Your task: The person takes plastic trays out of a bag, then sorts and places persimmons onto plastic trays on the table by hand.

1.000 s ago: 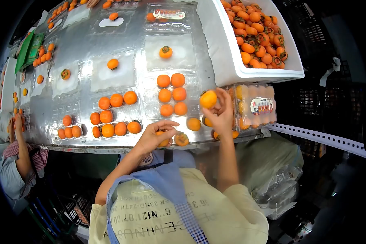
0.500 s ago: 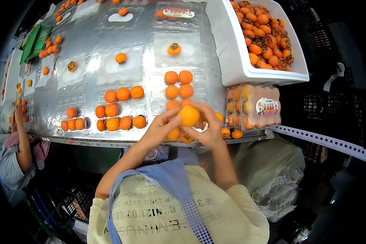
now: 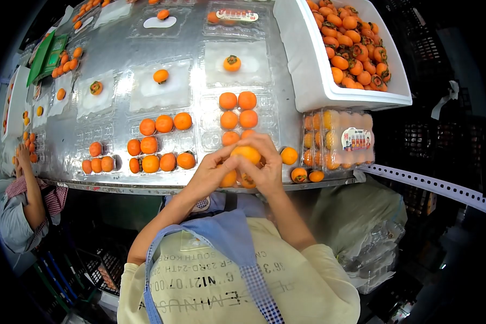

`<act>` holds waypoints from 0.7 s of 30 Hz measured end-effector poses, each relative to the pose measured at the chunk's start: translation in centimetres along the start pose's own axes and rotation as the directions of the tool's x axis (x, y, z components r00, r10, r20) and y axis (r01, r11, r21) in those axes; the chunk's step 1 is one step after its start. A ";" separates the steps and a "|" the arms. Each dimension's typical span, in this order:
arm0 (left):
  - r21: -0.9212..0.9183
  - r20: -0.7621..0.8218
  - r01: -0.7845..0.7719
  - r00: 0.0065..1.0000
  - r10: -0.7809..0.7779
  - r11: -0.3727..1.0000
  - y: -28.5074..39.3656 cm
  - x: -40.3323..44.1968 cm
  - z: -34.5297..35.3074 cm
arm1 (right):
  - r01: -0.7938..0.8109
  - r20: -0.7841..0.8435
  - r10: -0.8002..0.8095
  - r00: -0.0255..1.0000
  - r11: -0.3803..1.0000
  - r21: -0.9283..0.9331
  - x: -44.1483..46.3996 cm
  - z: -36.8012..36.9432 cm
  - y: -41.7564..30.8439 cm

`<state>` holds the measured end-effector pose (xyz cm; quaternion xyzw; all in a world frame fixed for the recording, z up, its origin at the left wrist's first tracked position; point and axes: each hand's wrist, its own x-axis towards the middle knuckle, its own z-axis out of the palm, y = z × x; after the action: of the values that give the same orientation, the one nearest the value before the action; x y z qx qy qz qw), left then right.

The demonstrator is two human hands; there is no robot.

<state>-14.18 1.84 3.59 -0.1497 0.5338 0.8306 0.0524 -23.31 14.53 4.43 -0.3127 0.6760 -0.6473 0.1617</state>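
Note:
Between my left hand [image 3: 210, 171] and my right hand [image 3: 268, 164], a yellow-orange persimmon [image 3: 247, 154] is held, with the fingers of both curled round it. The hands are over the near end of a clear plastic tray [image 3: 209, 141] partly filled with persimmons. Persimmons [image 3: 228, 120] stand in rows in this tray; those below my hands are partly hidden. To the right of my right hand, a loose persimmon [image 3: 289, 155] lies on the metal table [image 3: 286, 102], with two others near the edge.
A white foam box [image 3: 329, 100] full of persimmons stands at the back right. Closed packs [image 3: 340, 140] of fruit are stacked in front of it. Other partly filled trays [image 3: 170, 146] lie to the left. At far left, another person's hands [image 3: 22, 159] are by more persimmons.
My right hand has moved in and closed further round the persimmon. The white patch seen by its fingers before no longer shows. The loose persimmon on the right is more exposed.

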 end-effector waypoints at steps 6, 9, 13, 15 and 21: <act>-0.226 -0.046 0.141 0.987 -0.155 0.964 -0.6 0.4 -0.1 | -0.141 0.049 0.135 0.990 0.979 0.147 0.4 -0.5 1.5; -0.313 -0.043 0.216 0.970 -0.241 0.925 -0.7 0.4 -0.4 | -0.438 0.123 0.421 0.899 0.847 0.302 0.6 -1.0 0.7; -0.364 -0.069 0.252 0.953 -0.296 0.897 -0.4 0.6 -0.5 | -0.531 0.189 0.497 0.847 0.776 0.341 0.4 -1.7 1.0; -0.384 -0.070 0.254 0.950 -0.303 0.888 -0.3 0.6 -0.6 | -0.416 0.167 0.381 0.909 0.852 0.318 0.4 -1.3 1.1; -0.498 -0.036 0.259 0.947 -0.318 0.827 0.5 0.5 -0.3 | -0.344 0.118 0.324 0.939 0.895 0.283 0.6 -0.5 1.2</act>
<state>-14.72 1.30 3.78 -0.2854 0.2806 0.9102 0.1064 -24.32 14.54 3.40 -0.1855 0.6078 -0.6939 0.3386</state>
